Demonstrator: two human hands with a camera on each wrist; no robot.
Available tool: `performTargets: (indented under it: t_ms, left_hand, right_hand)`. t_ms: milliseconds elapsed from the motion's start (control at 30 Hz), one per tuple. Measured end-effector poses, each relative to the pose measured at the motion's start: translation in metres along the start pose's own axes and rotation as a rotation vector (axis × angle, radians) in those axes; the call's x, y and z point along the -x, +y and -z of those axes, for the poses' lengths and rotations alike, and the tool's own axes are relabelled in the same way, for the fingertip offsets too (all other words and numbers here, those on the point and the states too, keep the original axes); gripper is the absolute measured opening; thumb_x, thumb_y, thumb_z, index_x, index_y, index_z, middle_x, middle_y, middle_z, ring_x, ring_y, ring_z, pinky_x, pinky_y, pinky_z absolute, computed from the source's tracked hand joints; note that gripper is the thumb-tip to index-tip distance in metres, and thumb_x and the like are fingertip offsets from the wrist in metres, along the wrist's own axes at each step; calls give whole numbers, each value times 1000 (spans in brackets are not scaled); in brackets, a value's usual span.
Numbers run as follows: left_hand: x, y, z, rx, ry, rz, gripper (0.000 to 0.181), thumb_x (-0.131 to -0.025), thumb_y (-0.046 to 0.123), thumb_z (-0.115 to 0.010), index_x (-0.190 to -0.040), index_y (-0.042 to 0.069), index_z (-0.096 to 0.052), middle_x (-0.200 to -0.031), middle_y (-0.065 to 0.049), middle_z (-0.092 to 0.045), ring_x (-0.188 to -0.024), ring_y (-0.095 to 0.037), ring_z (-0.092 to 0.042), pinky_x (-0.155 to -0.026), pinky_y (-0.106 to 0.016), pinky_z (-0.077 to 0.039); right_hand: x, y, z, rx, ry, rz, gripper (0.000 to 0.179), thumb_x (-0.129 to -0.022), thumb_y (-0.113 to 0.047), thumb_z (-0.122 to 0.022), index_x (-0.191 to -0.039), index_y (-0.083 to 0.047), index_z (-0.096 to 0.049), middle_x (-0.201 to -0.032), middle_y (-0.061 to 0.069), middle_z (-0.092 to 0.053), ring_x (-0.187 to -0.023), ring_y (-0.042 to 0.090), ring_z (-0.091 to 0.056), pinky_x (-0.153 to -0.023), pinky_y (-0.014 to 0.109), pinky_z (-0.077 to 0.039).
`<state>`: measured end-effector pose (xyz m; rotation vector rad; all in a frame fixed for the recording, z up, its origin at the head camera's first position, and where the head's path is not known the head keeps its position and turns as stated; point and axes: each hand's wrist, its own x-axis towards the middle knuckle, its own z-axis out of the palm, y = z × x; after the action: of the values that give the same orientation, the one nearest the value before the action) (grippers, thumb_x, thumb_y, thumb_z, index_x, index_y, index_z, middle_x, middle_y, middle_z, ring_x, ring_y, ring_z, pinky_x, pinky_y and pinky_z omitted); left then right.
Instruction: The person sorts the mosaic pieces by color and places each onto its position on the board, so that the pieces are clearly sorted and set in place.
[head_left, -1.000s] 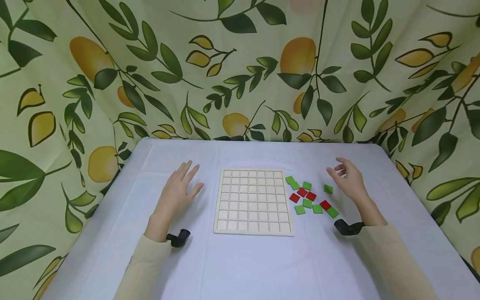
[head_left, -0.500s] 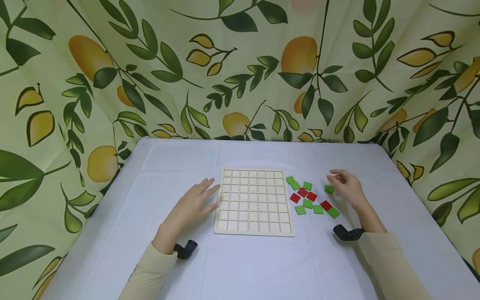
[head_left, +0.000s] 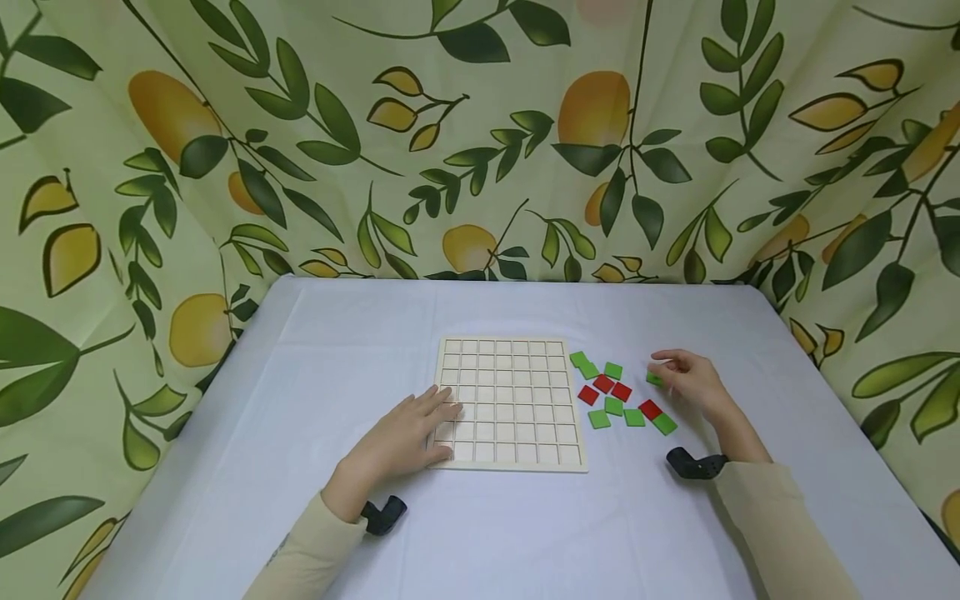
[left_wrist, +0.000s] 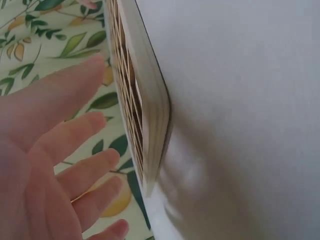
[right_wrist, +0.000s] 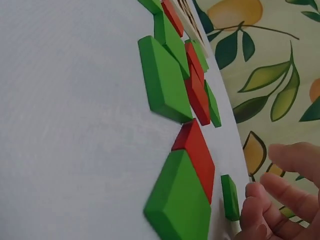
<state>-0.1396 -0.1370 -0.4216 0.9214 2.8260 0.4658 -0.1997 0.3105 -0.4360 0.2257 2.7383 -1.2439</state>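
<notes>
A pale wooden grid board (head_left: 510,400) lies flat on the white-covered table. My left hand (head_left: 405,435) is over the board's left edge, fingers spread and fairly straight. In the left wrist view the fingers (left_wrist: 90,172) appear beside the board's rim (left_wrist: 150,100), and contact is unclear. At the right, my right hand (head_left: 693,385) reaches over a lone green square tile (head_left: 653,378), partly hiding it. In the right wrist view that green tile (right_wrist: 230,197) lies on the cloth beside bent fingertips (right_wrist: 255,190); no pinch shows.
Several loose green and red tiles lie between the board and my right hand, among them a red tile (head_left: 588,395) and a green tile (head_left: 634,417). Some touch each other. A leaf-and-fruit patterned curtain (head_left: 465,167) surrounds the table (head_left: 487,542).
My left hand has moved right and nearer, from the bare cloth to over the board's left edge. My right hand has come down toward the lone green tile. The tiles look unmoved.
</notes>
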Motion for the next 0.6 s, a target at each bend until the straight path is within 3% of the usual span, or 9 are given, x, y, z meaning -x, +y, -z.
performTargets:
  t_ms: [200, 600]
  left_hand:
    - [0, 5, -5, 14, -63, 13, 60, -87, 33, -68, -141, 12, -49, -155, -15, -38, -146, -35, -33, -117, -56, -33]
    - [-1, 9, -8, 5, -93, -7, 57, -89, 29, -67, -140, 10, -51, -154, -16, -39, -145, -35, -35, -116, -50, -38]
  right_hand:
    - [-4, 6, -2, 39, -3, -22, 51, -94, -34, -60, -131, 1, -53, -81, 2, -55, -72, 13, -50, -59, 17, -45]
    - [-1, 12, 5, 80, 4, -102, 47, -89, -21, -66, -126, 6, -56, -78, 0, -50, -73, 14, -47, -56, 19, -41]
